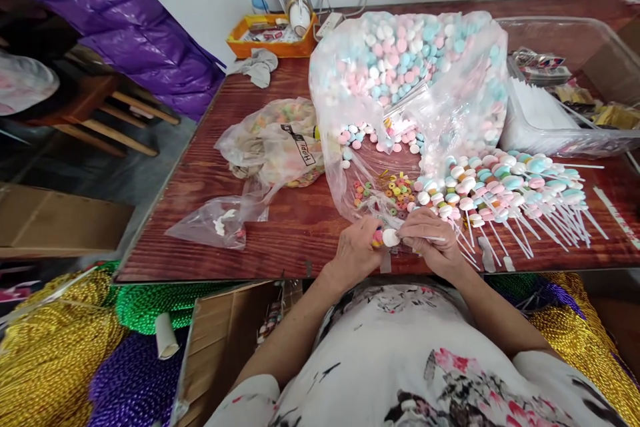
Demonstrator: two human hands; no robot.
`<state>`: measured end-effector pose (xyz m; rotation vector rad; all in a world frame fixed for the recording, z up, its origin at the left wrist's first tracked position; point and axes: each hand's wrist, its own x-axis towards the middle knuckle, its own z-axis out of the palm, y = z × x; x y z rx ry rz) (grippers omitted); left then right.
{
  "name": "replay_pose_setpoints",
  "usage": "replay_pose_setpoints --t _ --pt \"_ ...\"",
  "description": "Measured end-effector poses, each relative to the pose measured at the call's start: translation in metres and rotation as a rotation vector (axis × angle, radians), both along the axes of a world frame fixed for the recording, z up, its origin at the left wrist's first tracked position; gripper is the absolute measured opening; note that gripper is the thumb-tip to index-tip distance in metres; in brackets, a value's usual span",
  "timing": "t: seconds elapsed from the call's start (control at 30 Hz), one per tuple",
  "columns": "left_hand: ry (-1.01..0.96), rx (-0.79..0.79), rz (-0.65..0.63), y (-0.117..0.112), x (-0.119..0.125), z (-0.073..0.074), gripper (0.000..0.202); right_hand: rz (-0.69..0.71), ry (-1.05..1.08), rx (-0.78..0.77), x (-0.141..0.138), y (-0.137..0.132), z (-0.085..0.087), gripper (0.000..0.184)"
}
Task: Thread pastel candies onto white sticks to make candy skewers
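Observation:
At the table's front edge, my left hand (356, 248) is closed round a small stack of candy-like pieces, with a round white piece (391, 237) facing right and pinkish and yellow ones beside its fingers. My right hand (433, 240) pinches a thin white stick (434, 238) close to the white piece. Whether the stick's tip is inside the stack is hidden by the fingers. Just beyond the hands lie small coloured rings (399, 191) on clear plastic. To the right is a heap of candy sticks (515, 187), each with pastel pieces threaded on a white stick.
A big clear bag (467, 83) of pastel round pieces stands behind the hands. Left of it lie a smaller bag (280, 140) and a crumpled plastic bag (200, 225). A clear bin (565, 130) holds white sticks. An orange tray (275, 47) sits at the back of the table.

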<state>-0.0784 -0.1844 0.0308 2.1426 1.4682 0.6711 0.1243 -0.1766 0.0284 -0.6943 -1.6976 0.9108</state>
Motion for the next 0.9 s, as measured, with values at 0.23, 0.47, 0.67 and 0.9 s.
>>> replay_pose_setpoints --t 0.23,0.47,0.67,0.9 --pt "-0.294 -0.878 -0.487 0.023 -0.033 0.04 0.043 0.275 -0.086 0.091 0.023 0.013 0.021 0.02" --pt "-0.492 -1.157 -0.449 0.018 -0.013 0.011 0.043 0.325 -0.178 0.114 0.021 0.017 0.042 0.018" --pt "-0.365 -0.484 -0.179 0.011 -0.001 0.004 0.023 0.048 -0.004 -0.111 -0.005 0.014 0.012 0.011" --pt "-0.096 -0.241 -0.028 0.009 -0.007 -0.002 0.02 -0.05 0.054 -0.124 -0.012 0.014 0.01 0.014"
